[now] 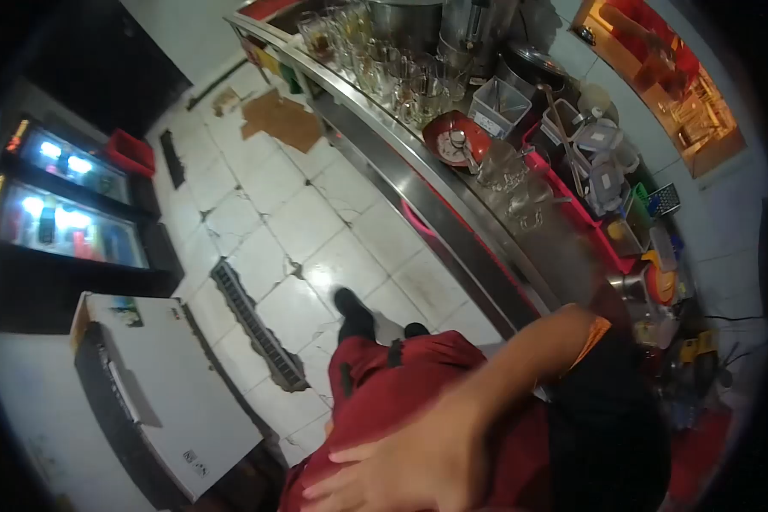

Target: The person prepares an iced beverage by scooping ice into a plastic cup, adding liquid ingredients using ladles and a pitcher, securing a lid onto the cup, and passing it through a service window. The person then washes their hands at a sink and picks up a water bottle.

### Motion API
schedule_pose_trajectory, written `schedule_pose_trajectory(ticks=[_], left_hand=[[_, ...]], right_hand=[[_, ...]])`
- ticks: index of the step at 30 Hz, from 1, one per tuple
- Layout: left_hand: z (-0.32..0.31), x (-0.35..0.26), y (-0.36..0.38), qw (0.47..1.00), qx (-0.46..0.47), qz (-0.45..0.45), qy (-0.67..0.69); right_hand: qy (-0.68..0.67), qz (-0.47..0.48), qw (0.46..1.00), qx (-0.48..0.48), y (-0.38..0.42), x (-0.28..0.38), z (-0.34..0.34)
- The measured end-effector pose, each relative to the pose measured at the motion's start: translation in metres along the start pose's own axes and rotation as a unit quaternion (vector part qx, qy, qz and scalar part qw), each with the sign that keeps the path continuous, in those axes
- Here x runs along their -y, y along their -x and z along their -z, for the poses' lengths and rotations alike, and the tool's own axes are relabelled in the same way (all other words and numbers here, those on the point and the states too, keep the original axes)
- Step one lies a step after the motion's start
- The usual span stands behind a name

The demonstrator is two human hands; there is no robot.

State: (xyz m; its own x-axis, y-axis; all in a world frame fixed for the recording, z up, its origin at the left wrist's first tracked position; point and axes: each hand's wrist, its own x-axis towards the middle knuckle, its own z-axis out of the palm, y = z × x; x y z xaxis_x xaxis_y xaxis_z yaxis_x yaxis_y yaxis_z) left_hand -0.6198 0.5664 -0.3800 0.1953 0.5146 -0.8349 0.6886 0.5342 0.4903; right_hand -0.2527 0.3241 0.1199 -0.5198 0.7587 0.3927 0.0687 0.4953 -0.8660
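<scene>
My right hand lies on the front of the dark red garment at the bottom of the view. Its fingers point left, are somewhat apart and hold nothing that shows. The bent right forearm runs from a dark sleeve at the lower right. No clear view of my left hand is given. Below the garment a dark shoe stands on the white tiled floor.
The steel counter on the right bears glass mugs, a red bowl, plastic containers and a pink-red tray. A floor drain, a white chest freezer and lit display fridges are at left.
</scene>
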Motion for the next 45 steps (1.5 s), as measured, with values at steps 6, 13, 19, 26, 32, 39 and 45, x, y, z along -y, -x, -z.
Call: schedule_pose_trajectory(ticks=[6,13,19,26,32,39,45], left_hand=[[-0.016,-0.128,-0.111,0.995,0.058,0.009,-0.08],[0.031,-0.374,-0.285,0.934,0.114,-0.132,-0.311],[-0.003,-0.666,-0.308,0.98,0.076,-0.183,0.014],[-0.096,-0.76,-0.41,0.974,0.168,-0.092,-0.12],[-0.135,-0.899,-0.445,0.932,0.153,-0.23,-0.235],[-0.257,-1.196,-0.411,0.847,0.172,-0.433,-0.254],[-0.439,-1.389,-0.421,0.785,0.38,-0.444,-0.208]], right_hand=[[-0.057,0.021,0.986,-0.157,-0.044,-0.077,0.135],[0.075,0.104,0.914,-0.386,-0.114,-0.152,0.292],[-0.081,-0.089,0.993,-0.019,-0.117,-0.211,0.407],[-0.055,-0.112,0.982,-0.139,-0.04,-0.371,0.551],[-0.002,-0.426,0.874,-0.234,0.008,-0.454,0.742],[-0.098,-0.283,0.806,-0.511,0.059,-0.469,0.896],[-0.107,-0.287,0.628,-0.716,0.118,-0.521,1.011]])
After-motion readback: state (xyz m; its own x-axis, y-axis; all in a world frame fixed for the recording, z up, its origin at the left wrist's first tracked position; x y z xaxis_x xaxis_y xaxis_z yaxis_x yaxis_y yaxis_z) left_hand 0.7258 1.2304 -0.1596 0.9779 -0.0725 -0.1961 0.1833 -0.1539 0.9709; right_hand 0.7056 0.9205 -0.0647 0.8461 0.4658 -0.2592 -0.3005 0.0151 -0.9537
